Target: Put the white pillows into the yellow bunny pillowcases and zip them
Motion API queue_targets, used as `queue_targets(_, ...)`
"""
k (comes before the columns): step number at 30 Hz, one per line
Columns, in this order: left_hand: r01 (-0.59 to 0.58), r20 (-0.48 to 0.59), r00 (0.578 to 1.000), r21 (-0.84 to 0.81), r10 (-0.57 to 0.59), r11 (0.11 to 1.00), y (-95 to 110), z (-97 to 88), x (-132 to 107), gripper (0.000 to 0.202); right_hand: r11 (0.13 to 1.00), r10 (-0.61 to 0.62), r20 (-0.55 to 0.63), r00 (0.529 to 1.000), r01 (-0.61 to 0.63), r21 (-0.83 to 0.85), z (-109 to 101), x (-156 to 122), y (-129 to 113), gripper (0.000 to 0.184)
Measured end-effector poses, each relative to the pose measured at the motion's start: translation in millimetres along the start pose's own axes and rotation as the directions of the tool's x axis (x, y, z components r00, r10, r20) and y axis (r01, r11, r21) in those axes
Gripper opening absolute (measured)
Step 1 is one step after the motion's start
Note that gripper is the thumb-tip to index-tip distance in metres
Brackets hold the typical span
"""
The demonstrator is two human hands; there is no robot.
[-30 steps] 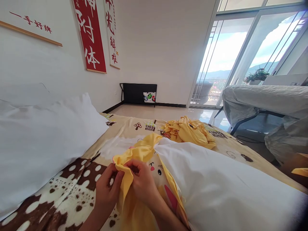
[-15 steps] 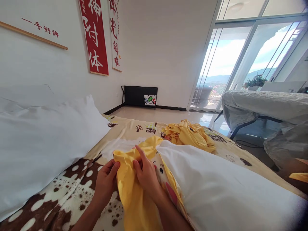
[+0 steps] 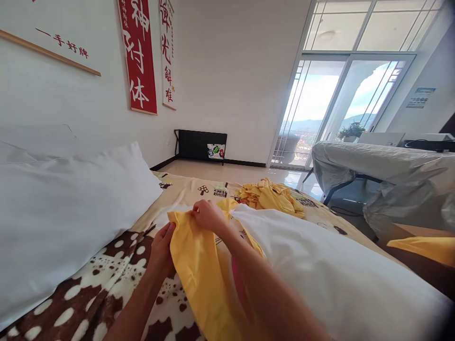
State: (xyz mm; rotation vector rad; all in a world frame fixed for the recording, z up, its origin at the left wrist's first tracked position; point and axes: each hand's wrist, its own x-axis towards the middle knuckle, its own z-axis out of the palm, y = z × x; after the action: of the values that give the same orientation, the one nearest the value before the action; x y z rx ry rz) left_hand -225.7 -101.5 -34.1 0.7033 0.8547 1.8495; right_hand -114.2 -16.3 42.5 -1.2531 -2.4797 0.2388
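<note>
A yellow pillowcase (image 3: pixel 202 274) with a cartoon print lies partly over a white pillow (image 3: pixel 320 265) on the bed. My left hand (image 3: pixel 161 248) is closed on the pillowcase's near left edge. My right hand (image 3: pixel 206 215) pinches the open end of the pillowcase further up, by the pillow's corner. My right forearm lies across the yellow cloth and hides part of the print.
A second white pillow (image 3: pixel 64 213) lies at the left. A crumpled yellow cloth (image 3: pixel 270 194) sits further along the patterned blanket (image 3: pixel 117 284). A grey-covered table (image 3: pixel 384 166) stands at the right, and a black rack (image 3: pixel 201 144) is by the far wall.
My right hand has moved up and away along the pillowcase opening. The yellow cloth now covers more of the pillow's near end. The view has shifted slightly right.
</note>
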Motion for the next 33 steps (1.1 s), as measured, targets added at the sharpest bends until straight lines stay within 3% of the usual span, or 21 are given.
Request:
queue_targets(3,0.077,0.035,0.997,-0.134,-0.073,0.988,0,-5.4,6,0.039,0.996,-0.014,0.012,1.000,0.015,-0.090,-19,14,-3,0.017)
queue_targets(7,0.041,0.066,0.998,-0.236,-0.026,0.971,2,-9.6,12,0.035,0.972,0.005,-0.047,0.999,-0.016,-0.234,-32,20,-10,0.019)
queue_targets(15,-0.004,0.053,0.998,-0.293,0.021,0.956,14,-20.0,14,0.023,0.939,-0.098,-0.009,0.995,0.089,-0.333,-7,11,-20,0.025)
queue_targets(19,-0.030,0.021,0.999,-0.301,0.038,0.953,13,-19.2,16,0.020,0.975,-0.156,-0.052,0.986,0.145,-0.170,-12,1,-26,0.023)
queue_targets(23,-0.076,0.004,0.997,-0.255,0.080,0.964,11,-16.9,16,0.020,0.952,-0.278,0.091,0.956,0.261,0.160,-17,-8,-38,0.024)
queue_targets(30,-0.235,-0.092,0.967,0.022,0.236,0.972,6,-19.7,15,0.026,0.944,-0.312,0.097,0.945,0.297,0.148,-7,-17,-47,0.020)
queue_targets(33,-0.228,-0.078,0.970,0.048,0.231,0.973,5,-20.9,17,0.026,0.934,-0.323,0.068,0.944,0.306,0.185,-5,-15,-46,0.019)
